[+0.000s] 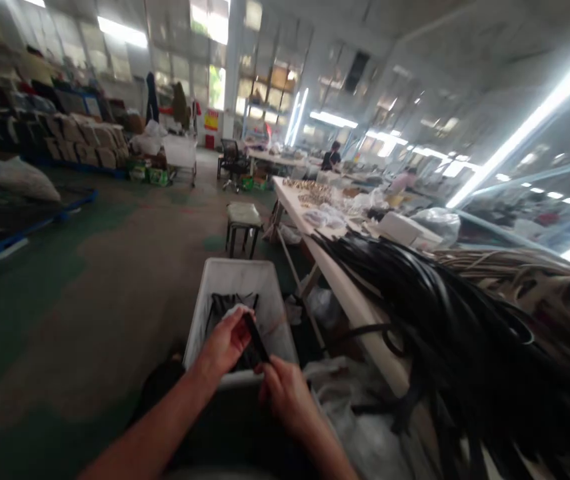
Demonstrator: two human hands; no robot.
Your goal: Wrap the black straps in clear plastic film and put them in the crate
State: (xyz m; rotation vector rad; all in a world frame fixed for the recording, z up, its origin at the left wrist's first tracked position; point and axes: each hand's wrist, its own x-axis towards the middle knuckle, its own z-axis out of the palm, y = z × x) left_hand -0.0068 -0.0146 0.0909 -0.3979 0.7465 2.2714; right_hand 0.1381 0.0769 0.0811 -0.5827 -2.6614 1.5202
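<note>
A short black strap (255,339) is stretched between my two hands above a white plastic bin (277,283). My left hand (229,339) is closed on its upper end. Around the lower end, the fingers of my right hand (285,387) are wrapped. Black pieces (222,307) lie inside the bin, partly hidden behind my left hand and too blurred to name. A large heap of long black straps (425,293) spills over the edge of the table to the right of my hands.
The long work table (332,270) runs along my right, bearing small metal-looking parts (309,190), plastic bags and a white box (409,230). A stool (243,215) stands beyond the bin. Clear plastic bags (365,413) lie beside the bin. Other people work farther back.
</note>
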